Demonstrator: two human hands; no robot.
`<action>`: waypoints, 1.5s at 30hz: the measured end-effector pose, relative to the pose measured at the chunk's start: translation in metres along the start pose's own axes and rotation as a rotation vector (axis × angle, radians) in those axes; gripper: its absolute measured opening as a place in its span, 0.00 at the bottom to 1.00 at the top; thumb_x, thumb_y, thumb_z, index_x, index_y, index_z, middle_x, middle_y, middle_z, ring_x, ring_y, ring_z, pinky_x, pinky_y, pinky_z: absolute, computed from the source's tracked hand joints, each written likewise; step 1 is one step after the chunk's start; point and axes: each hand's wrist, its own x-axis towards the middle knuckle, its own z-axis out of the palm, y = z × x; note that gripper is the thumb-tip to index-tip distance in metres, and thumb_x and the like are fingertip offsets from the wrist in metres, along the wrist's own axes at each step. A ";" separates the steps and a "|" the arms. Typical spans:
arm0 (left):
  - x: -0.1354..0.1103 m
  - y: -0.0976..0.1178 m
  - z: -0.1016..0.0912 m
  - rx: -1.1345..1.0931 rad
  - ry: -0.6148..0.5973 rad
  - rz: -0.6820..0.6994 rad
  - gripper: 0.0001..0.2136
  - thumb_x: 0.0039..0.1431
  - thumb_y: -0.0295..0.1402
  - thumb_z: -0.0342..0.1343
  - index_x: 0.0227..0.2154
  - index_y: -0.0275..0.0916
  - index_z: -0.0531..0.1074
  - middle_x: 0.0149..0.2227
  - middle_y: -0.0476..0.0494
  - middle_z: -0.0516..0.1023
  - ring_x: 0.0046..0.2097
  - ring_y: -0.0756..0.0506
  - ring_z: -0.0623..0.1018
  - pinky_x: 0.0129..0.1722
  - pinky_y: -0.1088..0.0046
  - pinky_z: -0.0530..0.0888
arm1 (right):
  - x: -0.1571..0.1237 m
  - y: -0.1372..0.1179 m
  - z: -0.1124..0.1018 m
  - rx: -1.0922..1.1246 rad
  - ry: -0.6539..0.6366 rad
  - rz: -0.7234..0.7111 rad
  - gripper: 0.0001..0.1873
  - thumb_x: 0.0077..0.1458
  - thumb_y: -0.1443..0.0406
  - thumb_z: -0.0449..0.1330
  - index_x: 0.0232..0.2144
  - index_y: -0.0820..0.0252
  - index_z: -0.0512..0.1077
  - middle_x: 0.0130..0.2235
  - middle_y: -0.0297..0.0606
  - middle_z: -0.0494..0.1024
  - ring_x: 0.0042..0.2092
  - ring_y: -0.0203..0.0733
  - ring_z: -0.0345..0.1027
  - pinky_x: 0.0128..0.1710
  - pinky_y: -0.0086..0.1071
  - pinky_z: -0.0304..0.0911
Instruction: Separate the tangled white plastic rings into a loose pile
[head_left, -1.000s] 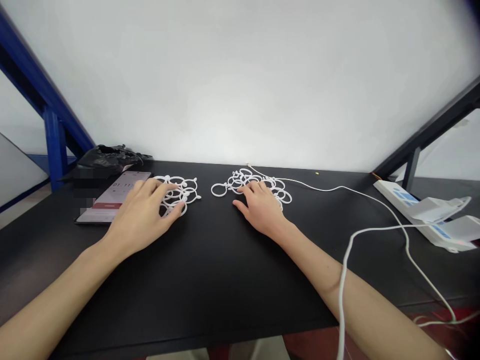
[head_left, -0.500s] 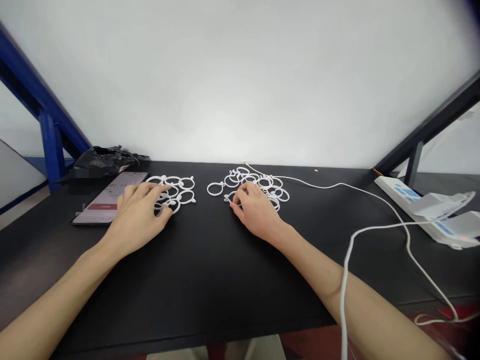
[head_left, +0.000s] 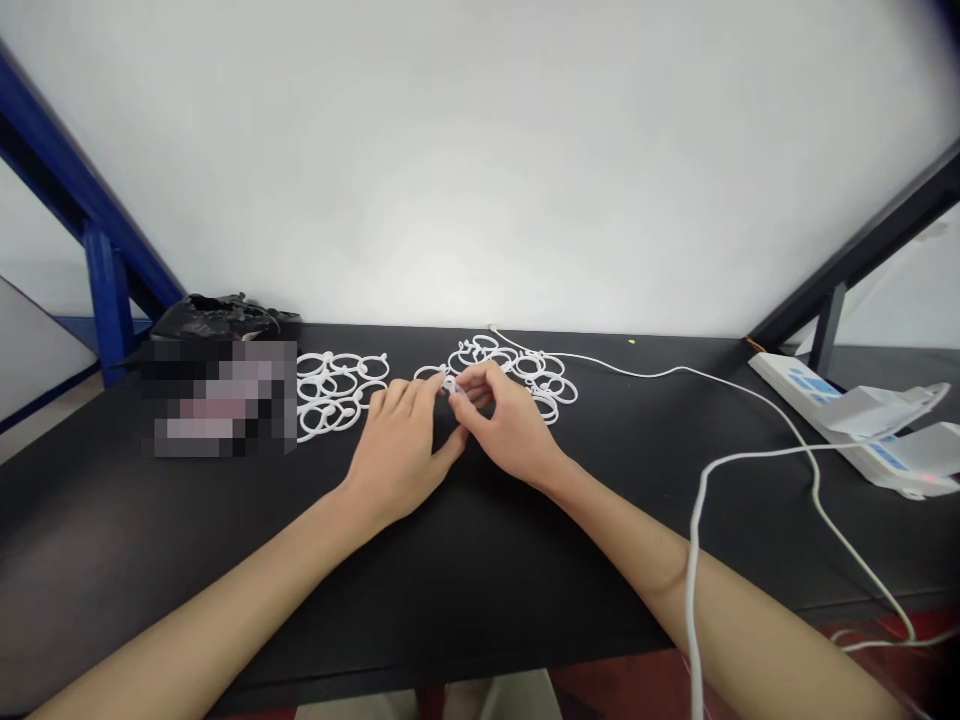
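Right hand pinches a white ring, eyelet topmost; left hand, hold unclear.

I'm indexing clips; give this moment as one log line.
right hand: holds white piece; left hand: beside it, contact unclear; white rings: two groups on black table

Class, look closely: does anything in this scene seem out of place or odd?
Yes: the thicker white cable looks stray, passing in front of the right forearm, where it might snag; whether they touch is unclear.

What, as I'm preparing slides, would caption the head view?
Right hand pinches a small white piece beside the left hand, near white rings.
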 end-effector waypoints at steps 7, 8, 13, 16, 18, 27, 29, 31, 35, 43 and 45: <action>0.014 -0.004 -0.001 -0.290 -0.046 -0.080 0.17 0.65 0.39 0.47 0.54 0.40 0.64 0.46 0.41 0.76 0.49 0.40 0.71 0.50 0.56 0.69 | -0.001 -0.006 -0.004 0.059 0.052 -0.033 0.07 0.58 0.64 0.59 0.41 0.56 0.72 0.43 0.37 0.75 0.41 0.36 0.71 0.45 0.34 0.69; 0.014 -0.007 -0.004 -0.316 -0.051 -0.101 0.17 0.65 0.40 0.48 0.54 0.41 0.65 0.47 0.42 0.76 0.49 0.40 0.72 0.49 0.57 0.70 | -0.001 -0.007 -0.003 0.039 0.057 -0.034 0.06 0.59 0.64 0.60 0.39 0.56 0.74 0.43 0.37 0.74 0.42 0.36 0.70 0.45 0.34 0.69; 0.012 -0.014 -0.011 -0.354 -0.092 -0.097 0.17 0.63 0.41 0.51 0.53 0.42 0.67 0.50 0.43 0.76 0.49 0.41 0.73 0.50 0.58 0.72 | 0.000 -0.005 -0.001 0.040 0.051 -0.034 0.03 0.56 0.64 0.64 0.35 0.54 0.76 0.43 0.37 0.74 0.44 0.38 0.70 0.44 0.35 0.69; 0.012 -0.017 -0.011 -0.359 -0.113 -0.052 0.20 0.61 0.39 0.54 0.55 0.42 0.66 0.51 0.44 0.76 0.50 0.41 0.73 0.51 0.58 0.72 | 0.000 -0.004 -0.002 -0.008 0.052 -0.103 0.06 0.53 0.68 0.66 0.36 0.55 0.76 0.43 0.35 0.75 0.42 0.35 0.70 0.44 0.33 0.69; 0.012 -0.017 -0.012 -0.357 -0.127 -0.040 0.20 0.61 0.39 0.55 0.55 0.42 0.66 0.49 0.44 0.77 0.48 0.41 0.73 0.49 0.60 0.72 | 0.000 -0.004 -0.002 -0.031 0.051 -0.154 0.07 0.53 0.70 0.66 0.36 0.55 0.75 0.42 0.34 0.76 0.41 0.35 0.70 0.44 0.32 0.68; 0.012 -0.018 -0.020 -0.392 -0.144 -0.079 0.18 0.59 0.41 0.59 0.52 0.49 0.68 0.44 0.51 0.78 0.45 0.43 0.72 0.45 0.65 0.71 | -0.001 0.001 -0.001 0.049 0.121 -0.140 0.11 0.54 0.62 0.66 0.40 0.56 0.73 0.38 0.35 0.74 0.40 0.36 0.71 0.42 0.33 0.69; 0.011 -0.019 -0.020 -0.415 -0.125 -0.097 0.19 0.58 0.42 0.59 0.52 0.49 0.68 0.45 0.50 0.77 0.47 0.43 0.73 0.46 0.65 0.71 | -0.001 0.000 -0.002 0.022 0.137 -0.128 0.09 0.54 0.61 0.66 0.37 0.57 0.73 0.35 0.34 0.75 0.37 0.36 0.70 0.40 0.32 0.69; 0.011 -0.019 -0.019 -0.431 -0.128 -0.111 0.19 0.58 0.44 0.59 0.51 0.48 0.68 0.46 0.48 0.77 0.47 0.42 0.74 0.46 0.64 0.71 | -0.001 -0.003 -0.004 0.022 0.133 -0.116 0.07 0.55 0.61 0.65 0.34 0.56 0.73 0.33 0.33 0.77 0.35 0.35 0.71 0.38 0.31 0.68; 0.010 -0.019 -0.020 -0.426 -0.176 -0.133 0.19 0.58 0.44 0.58 0.51 0.47 0.68 0.45 0.47 0.76 0.48 0.42 0.74 0.46 0.63 0.72 | -0.002 -0.008 -0.004 0.023 0.108 -0.102 0.06 0.55 0.61 0.65 0.34 0.56 0.73 0.33 0.32 0.79 0.35 0.35 0.72 0.38 0.31 0.68; 0.010 -0.017 -0.020 -0.394 -0.159 -0.056 0.17 0.60 0.41 0.57 0.51 0.45 0.69 0.47 0.48 0.77 0.47 0.43 0.72 0.47 0.65 0.72 | -0.005 -0.011 -0.001 -0.038 0.071 -0.127 0.04 0.58 0.65 0.62 0.37 0.56 0.76 0.35 0.32 0.80 0.35 0.34 0.72 0.37 0.29 0.67; 0.010 -0.017 -0.019 -0.400 -0.156 -0.034 0.18 0.60 0.41 0.57 0.52 0.46 0.69 0.48 0.49 0.77 0.48 0.43 0.72 0.48 0.65 0.71 | -0.005 -0.011 -0.001 -0.043 0.053 -0.119 0.04 0.59 0.65 0.61 0.36 0.56 0.76 0.34 0.31 0.80 0.34 0.34 0.71 0.35 0.28 0.66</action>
